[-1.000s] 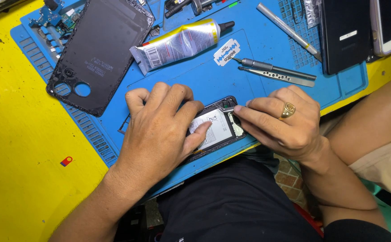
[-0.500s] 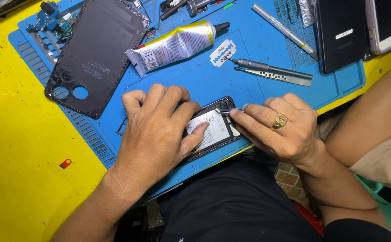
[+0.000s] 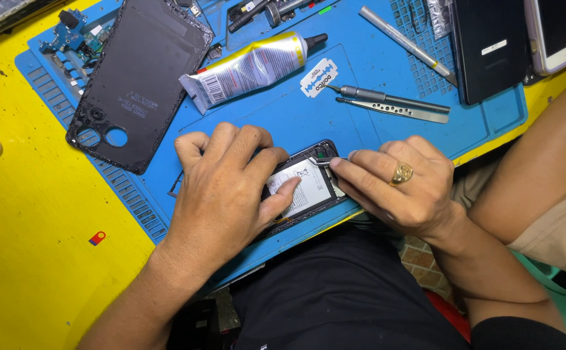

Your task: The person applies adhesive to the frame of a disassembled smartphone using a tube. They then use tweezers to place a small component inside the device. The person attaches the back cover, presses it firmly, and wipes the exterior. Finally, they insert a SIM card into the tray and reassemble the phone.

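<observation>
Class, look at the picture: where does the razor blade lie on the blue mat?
In the head view the razor blade lies upper middle on the blue mat, just right of the glue tube and touching the tip of the metal tool, above both hands.

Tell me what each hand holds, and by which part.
Left hand presses flat on the opened black phone. Right hand pinches thin metal tweezers near the tips.

Both forearms are bare, with no sleeves seen. A gold ring with a broad face is worn on the right hand. Nothing is worn on the left hand.
</observation>
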